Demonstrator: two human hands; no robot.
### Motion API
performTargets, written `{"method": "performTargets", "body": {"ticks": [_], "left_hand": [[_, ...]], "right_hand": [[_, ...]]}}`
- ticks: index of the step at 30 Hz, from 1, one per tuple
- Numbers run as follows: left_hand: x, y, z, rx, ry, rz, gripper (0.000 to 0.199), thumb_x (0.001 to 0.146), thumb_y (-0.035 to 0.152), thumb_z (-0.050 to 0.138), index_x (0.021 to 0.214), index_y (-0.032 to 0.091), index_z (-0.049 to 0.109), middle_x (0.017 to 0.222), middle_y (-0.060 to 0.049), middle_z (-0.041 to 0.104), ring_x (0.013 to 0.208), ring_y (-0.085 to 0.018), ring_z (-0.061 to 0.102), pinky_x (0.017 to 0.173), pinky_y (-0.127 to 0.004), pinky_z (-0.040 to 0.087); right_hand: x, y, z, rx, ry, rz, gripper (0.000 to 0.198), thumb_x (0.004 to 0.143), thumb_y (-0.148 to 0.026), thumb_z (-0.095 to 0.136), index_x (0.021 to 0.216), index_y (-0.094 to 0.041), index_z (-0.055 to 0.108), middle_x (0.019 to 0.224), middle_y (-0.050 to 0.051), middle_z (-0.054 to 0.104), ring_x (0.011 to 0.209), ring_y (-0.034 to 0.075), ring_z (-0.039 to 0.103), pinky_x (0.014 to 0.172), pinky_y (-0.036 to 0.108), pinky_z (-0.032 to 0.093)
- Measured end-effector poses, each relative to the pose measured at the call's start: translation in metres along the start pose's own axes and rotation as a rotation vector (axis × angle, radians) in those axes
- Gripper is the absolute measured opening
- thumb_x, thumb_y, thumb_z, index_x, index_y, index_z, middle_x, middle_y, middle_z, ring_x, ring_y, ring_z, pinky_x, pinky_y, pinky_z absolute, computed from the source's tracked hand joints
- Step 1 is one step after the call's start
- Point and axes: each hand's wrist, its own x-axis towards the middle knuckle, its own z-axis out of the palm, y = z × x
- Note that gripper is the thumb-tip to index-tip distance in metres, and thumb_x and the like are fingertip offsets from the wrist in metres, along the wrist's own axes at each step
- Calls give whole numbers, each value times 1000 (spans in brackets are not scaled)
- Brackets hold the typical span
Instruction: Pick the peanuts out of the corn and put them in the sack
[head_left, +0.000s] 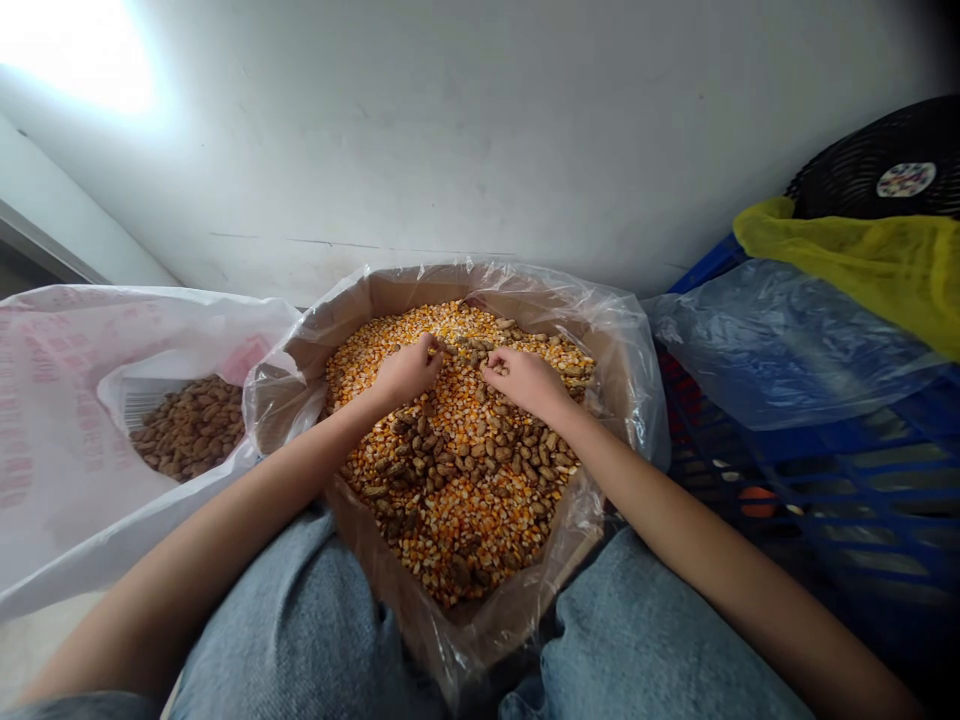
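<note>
A cardboard box [626,375] lined with clear plastic stands between my knees, filled with yellow corn kernels [480,510] and unshelled peanuts [525,455]. Toward the far side of the corn is my left hand [409,372], fingers curled together; peanuts lie at its fingertips, and what it grips is hidden. My right hand [531,382], a short way to the right, pinches what looks like a peanut [501,368] between thumb and fingers. Most of the peanuts lie in a band across the middle of the corn, nearer to me than both hands.
At the left, a white plastic sack [60,420] with pink print holds a pile of peanuts [191,430]. On the right stands a blue plastic crate [847,470] with clear plastic film [780,340], yellow mesh [862,260] and a black fan [877,165]. A pale wall [465,130] rises behind the box.
</note>
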Motion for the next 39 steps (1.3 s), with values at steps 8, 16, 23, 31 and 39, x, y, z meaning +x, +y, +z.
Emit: {"method": "performTargets", "body": {"ticks": [8,16,23,31,39], "left_hand": [[-3,13,-23,-1387,-212,-130,14,71,28,33,63,18,36,53,3,32,40,-6,29,34,-17,21],[-1,10,-22,-1449,-145,-208,29,75,47,36,71,19,43,53,5,37,34,-3,26,31,-15,17],[1,0,-17,-750,-57,-164,19,70,35,40,61,18,40,49,3,41,35,-6,29,35,-19,21],[-7,-5,-13,456,-179,15,28,75,38,37,90,21,53,82,-6,62,71,-19,56,61,-26,40],[-11,-3,-4,566,-128,6,37,79,37,32,103,14,47,82,-13,61,77,-25,58,64,-31,42]], "right_hand": [[2,-3,-20,1349,-217,32,21,76,-39,36,73,-19,43,60,-3,43,37,4,26,31,15,14],[3,-5,-13,1451,-196,117,26,68,-41,53,66,-17,42,62,-4,45,39,3,32,31,14,12],[7,0,-1,1332,-92,257,24,64,-36,60,68,-17,46,54,-6,38,36,2,28,32,15,13],[6,4,8,149,98,68,24,78,-38,43,84,-18,56,63,3,55,53,14,48,49,23,32],[7,-1,18,-167,62,19,21,78,-34,43,90,-19,51,71,7,58,64,18,53,56,26,36]]}}
